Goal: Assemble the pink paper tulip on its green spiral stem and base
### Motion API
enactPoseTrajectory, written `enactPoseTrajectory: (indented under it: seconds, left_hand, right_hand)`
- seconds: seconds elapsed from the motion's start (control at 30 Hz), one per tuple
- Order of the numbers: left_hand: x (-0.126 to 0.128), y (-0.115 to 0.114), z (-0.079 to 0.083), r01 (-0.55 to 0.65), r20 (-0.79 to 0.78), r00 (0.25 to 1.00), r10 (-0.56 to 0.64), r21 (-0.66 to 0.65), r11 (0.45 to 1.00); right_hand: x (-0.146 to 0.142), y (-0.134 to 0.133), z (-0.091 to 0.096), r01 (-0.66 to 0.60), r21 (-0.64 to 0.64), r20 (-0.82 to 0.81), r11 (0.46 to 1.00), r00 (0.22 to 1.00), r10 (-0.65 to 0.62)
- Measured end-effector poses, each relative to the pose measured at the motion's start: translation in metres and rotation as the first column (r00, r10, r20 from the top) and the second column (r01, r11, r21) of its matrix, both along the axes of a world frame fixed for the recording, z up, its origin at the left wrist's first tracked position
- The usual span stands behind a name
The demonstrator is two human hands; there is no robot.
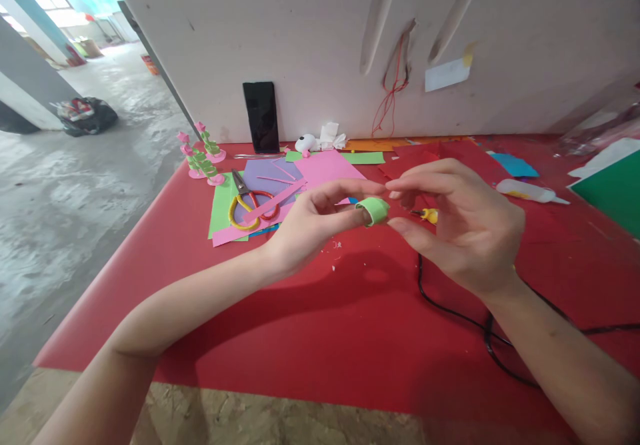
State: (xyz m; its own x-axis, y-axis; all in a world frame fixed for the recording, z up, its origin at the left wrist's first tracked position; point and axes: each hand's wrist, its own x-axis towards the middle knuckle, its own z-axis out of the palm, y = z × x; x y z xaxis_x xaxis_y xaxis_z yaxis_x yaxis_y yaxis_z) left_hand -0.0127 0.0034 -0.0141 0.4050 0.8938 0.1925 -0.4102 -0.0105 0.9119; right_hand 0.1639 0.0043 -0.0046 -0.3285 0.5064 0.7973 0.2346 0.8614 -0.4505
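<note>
A small loop of light green paper point(373, 211) sits curled around the thumb tip of my left hand point(313, 222). The left index finger stretches out above the loop, its tip meeting the fingertips of my right hand point(463, 222). My right hand is curved with thumb and fingers apart; its thumb tip is close to the loop's right edge, and whether it touches cannot be made out. Below and behind the hands lies a red-covered table point(320, 345). A yellow-tipped tool with a metal point point(429, 215) lies partly hidden behind the right hand.
Scissors point(255, 205) lie on pink point(330, 168), purple and green paper at left. Small paper flowers point(200, 158) stand at the table's left edge. A phone point(261, 117) leans on the wall. A glue bottle point(530, 190) and black cord point(450, 305) are at right.
</note>
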Motion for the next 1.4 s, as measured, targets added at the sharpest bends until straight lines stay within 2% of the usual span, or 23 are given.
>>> enactPoseTrajectory:
  seconds: [0.23, 0.47, 0.6, 0.8, 0.93, 1.17, 1.27, 1.4]
  left_hand:
    - [0.001, -0.002, 0.0, 0.041, 0.1, 0.994, -0.043, 0.02, 0.999]
    - [0.0, -0.002, 0.001, 0.09, 0.151, 0.984, -0.092, 0.02, 0.996]
    - [0.0, -0.003, 0.001, 0.123, 0.177, 0.977, -0.123, 0.008, 0.992]
    - [0.002, -0.003, -0.001, 0.102, 0.162, 0.982, -0.097, -0.024, 0.995]
    - [0.001, -0.003, -0.002, 0.093, 0.13, 0.988, -0.086, -0.048, 0.994]
    - [0.0, -0.001, 0.0, 0.119, 0.116, 0.987, -0.114, -0.033, 0.992]
    - [0.001, 0.001, 0.0, 0.088, 0.104, 0.991, -0.084, -0.035, 0.996]
    - [-0.001, 0.003, -0.003, -0.001, 0.074, 0.997, -0.001, 0.025, 1.0]
  right_hand:
    - [0.0, -0.006, 0.008, 0.077, 0.03, -0.008, 0.997, 0.997, -0.077]
    - [0.001, -0.012, 0.011, 0.054, -0.002, 0.009, 0.999, 0.999, -0.054]
    - [0.002, -0.013, 0.011, 0.076, 0.04, 0.012, 0.996, 0.997, -0.077]
    - [0.001, -0.013, 0.01, 0.07, 0.098, 0.036, 0.993, 0.997, -0.073]
    - [-0.001, -0.016, 0.012, 0.089, 0.024, 0.034, 0.996, 0.995, -0.089]
    - [0.006, -0.015, 0.019, -0.013, -0.123, -0.112, 0.992, 0.994, 0.0]
    - [0.008, -0.012, 0.02, -0.032, -0.25, -0.222, 0.968, 0.975, -0.025]
    - [0.007, -0.008, 0.022, -0.086, -0.426, -0.34, 0.901, 0.938, -0.072]
